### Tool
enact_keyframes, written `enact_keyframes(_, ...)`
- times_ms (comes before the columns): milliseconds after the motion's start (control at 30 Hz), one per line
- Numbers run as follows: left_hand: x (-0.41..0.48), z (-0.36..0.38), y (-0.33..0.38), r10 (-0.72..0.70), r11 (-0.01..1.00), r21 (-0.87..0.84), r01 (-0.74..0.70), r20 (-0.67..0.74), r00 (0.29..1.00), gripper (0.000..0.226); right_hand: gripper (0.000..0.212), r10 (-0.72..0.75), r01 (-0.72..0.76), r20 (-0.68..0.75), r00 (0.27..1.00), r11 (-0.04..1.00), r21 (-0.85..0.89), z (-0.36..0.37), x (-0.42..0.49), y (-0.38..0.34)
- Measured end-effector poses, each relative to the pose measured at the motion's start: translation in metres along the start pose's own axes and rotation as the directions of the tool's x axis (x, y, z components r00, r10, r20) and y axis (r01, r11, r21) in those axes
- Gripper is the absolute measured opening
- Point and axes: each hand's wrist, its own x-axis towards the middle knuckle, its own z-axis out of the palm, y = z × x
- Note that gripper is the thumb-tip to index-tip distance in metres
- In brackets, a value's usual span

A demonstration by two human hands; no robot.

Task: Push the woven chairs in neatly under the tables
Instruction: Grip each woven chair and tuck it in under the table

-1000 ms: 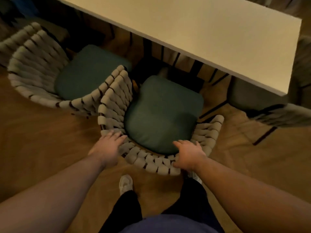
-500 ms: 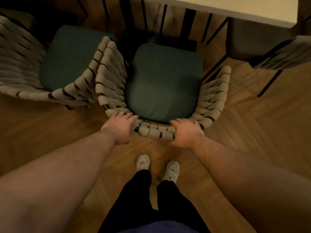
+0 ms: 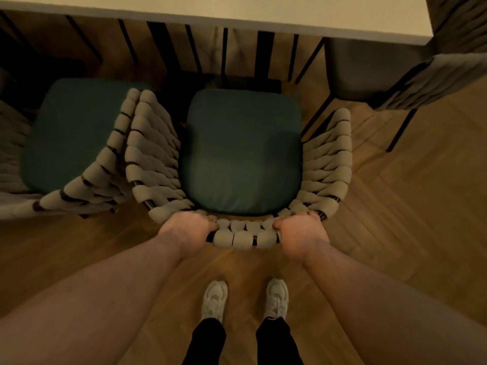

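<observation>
Since 0.5 s ago the left hand [image 3: 188, 230] and right hand [image 3: 300, 230] have curled tighter. Both now grasp the near back rail of the beige rope-woven chair with a green cushion [image 3: 329, 164]. Its seat sits just short of the pale rectangular tabletop [image 3: 237, 9], touching 1 matching woven chair [image 3: 105, 164] on the left.

The herringbone wood floor [image 3: 421, 206] carries a woven chair [image 3: 329, 164] at centre frame and a second woven chair [image 3: 105, 167] just beside it on the left. A third chair [image 3: 448, 83] stands upper right and two white shoes [image 3: 214, 300] lower centre. A pale surface [image 3: 263, 9] spans the top edge.
</observation>
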Motion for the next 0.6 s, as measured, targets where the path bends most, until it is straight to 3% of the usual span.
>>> enact_keyframes(600, 0.066, -0.049, 0.007, -0.018, 0.999, -0.03, 0.017, -0.043, 0.999, 0.043, 0.031, 0.1, -0.095, -0.104, 0.989, 0.994, 0.048, -0.025, 0.049, 0.061)
